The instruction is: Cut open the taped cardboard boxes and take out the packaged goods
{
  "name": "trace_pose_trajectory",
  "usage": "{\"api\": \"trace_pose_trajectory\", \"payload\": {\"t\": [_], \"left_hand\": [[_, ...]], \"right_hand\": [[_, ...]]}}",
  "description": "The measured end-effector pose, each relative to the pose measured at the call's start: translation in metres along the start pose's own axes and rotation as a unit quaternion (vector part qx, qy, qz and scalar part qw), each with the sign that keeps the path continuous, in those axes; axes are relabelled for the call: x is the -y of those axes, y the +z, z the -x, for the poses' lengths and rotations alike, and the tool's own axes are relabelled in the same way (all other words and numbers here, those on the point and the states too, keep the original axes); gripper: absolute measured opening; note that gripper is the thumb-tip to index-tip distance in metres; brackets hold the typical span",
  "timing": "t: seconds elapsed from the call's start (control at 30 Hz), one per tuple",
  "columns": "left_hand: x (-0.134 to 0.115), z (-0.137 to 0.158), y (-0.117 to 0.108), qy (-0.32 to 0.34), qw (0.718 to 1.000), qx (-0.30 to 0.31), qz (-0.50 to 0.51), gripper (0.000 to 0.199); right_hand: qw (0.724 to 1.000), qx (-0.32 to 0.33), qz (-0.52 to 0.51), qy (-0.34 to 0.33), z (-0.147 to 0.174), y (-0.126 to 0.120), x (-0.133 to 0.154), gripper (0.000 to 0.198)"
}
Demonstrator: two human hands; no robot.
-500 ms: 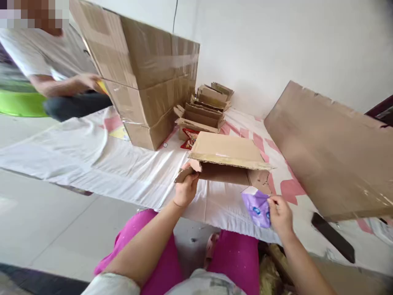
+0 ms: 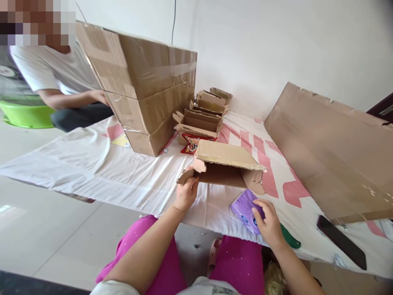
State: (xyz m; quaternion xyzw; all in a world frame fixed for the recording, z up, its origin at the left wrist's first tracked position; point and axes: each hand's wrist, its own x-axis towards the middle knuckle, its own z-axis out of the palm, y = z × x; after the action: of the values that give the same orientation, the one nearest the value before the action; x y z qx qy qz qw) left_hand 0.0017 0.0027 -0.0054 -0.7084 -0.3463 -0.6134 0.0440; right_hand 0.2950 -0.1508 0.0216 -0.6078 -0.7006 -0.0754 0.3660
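Note:
My left hand (image 2: pixel 186 194) is closed on the left flap of a small cardboard box (image 2: pixel 229 155). The box lies on its side with its open end facing me, and its inside looks dark and bare. My right hand (image 2: pixel 270 221) has thumb and fingers on the right edge of a purple soft packet (image 2: pixel 242 207). This packet lies flat on the cloth, just below the box's opening. Partly hidden behind my right wrist is a dark green curved object (image 2: pixel 290 236), perhaps a handle.
Taped cartons (image 2: pixel 153 78) are stacked at left, beside a seated person (image 2: pixel 61 78). Several open boxes (image 2: pixel 201 123) line up behind a red snack packet (image 2: pixel 190 144). A large cardboard panel (image 2: pixel 331 155) and a dark phone (image 2: pixel 341 241) are at right on the white cloth (image 2: pixel 147 182).
The purple packet has gone from raised in my right hand to lying on the cloth, a little to the left. The green object has come into sight. My left hand keeps hold of the box.

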Motion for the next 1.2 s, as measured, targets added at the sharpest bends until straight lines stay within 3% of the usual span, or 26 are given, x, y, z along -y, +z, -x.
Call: {"api": "trace_pose_trajectory", "payload": {"t": [0.1, 0.2, 0.27, 0.33, 0.43, 0.5, 0.57, 0.63, 0.77, 0.87, 0.93, 1.03, 1.13, 1.2], "left_hand": [[0.002, 0.001, -0.001, -0.010, 1.000, 0.025, 0.006, 0.011], [0.003, 0.000, 0.000, -0.005, 0.999, 0.040, 0.024, 0.012], [0.003, -0.001, 0.000, 0.001, 0.998, 0.052, 0.031, 0.013], [0.002, -0.002, 0.000, -0.011, 0.997, 0.075, 0.028, 0.013], [0.000, -0.003, -0.002, -0.090, 0.987, 0.133, 0.002, 0.014], [-0.006, -0.006, -0.004, -0.187, 0.959, 0.211, -0.035, 0.019], [-0.014, -0.011, -0.009, -0.272, 0.904, 0.321, -0.069, 0.033], [-0.023, -0.018, -0.015, -0.316, 0.851, 0.411, -0.085, 0.047], [-0.036, -0.030, -0.031, -0.336, 0.811, 0.472, -0.077, 0.057], [-0.041, -0.030, -0.037, -0.391, 0.754, 0.516, 0.111, 0.060], [-0.044, -0.028, -0.035, -0.448, 0.679, 0.467, 0.345, 0.065], [-0.048, -0.024, -0.025, -0.498, 0.556, 0.283, 0.602, 0.065], [-0.050, -0.022, -0.014, -0.537, 0.480, 0.175, 0.671, 0.051], [-0.052, -0.020, -0.008, -0.557, 0.460, 0.141, 0.677, 0.040]], "right_hand": [[0.992, -0.128, -0.007, 0.016, -0.019, -0.015, 0.011, 0.048], [0.978, -0.205, 0.031, -0.034, -0.049, -0.031, 0.028, 0.072], [0.974, -0.190, 0.078, -0.092, -0.071, -0.036, 0.039, 0.068], [0.975, -0.143, 0.105, -0.135, -0.089, -0.035, 0.046, 0.046], [0.979, -0.076, 0.094, -0.162, -0.103, -0.021, 0.050, 0.026], [0.978, -0.055, 0.089, -0.178, -0.104, -0.009, 0.050, 0.025], [0.974, -0.046, 0.099, -0.196, -0.103, 0.001, 0.050, 0.024], [0.972, -0.044, 0.110, -0.203, -0.101, 0.006, 0.051, 0.024], [0.971, -0.042, 0.121, -0.201, -0.097, 0.008, 0.053, 0.023], [0.970, -0.036, 0.127, -0.205, -0.094, 0.007, 0.054, 0.021], [0.970, -0.033, 0.128, -0.205, -0.092, 0.006, 0.054, 0.021], [0.970, -0.026, 0.121, -0.209, -0.090, 0.006, 0.056, 0.022], [0.973, 0.004, 0.106, -0.205, -0.088, 0.003, 0.063, 0.016], [0.978, 0.043, 0.087, -0.184, -0.088, -0.001, 0.071, 0.009]]}}
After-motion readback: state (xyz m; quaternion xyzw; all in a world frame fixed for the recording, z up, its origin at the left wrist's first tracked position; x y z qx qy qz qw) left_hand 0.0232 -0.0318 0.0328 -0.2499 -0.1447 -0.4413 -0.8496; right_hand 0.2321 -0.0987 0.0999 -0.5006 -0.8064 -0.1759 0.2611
